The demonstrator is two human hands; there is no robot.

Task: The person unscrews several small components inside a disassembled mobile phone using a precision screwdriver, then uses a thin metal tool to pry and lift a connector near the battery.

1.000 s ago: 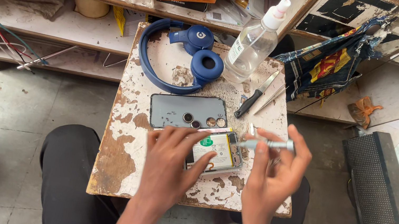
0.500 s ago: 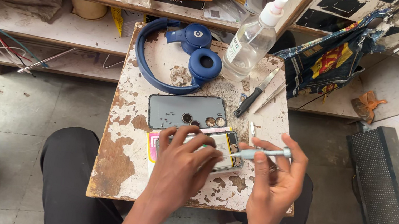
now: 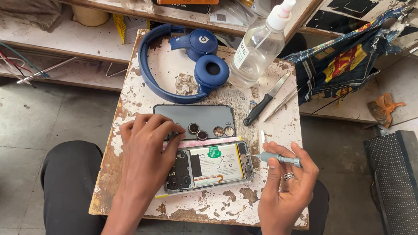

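While the left hand [image 3: 147, 147] presses its fingers down on the opened phone [image 3: 210, 166] at the centre of the frame, the right hand [image 3: 286, 187] pinches a small screwdriver [image 3: 276, 158], tip at the phone's right edge. Above lie the grey back cover [image 3: 195, 118] and blue headphones [image 3: 183, 66].

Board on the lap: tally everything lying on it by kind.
Opened phone: 1
Phone back cover: 1
Blue headphones: 1
Spray bottle: 1
Black-handled knife: 1
Tweezers: 1
Total: 6
The screwdriver in the right hand is not counted.
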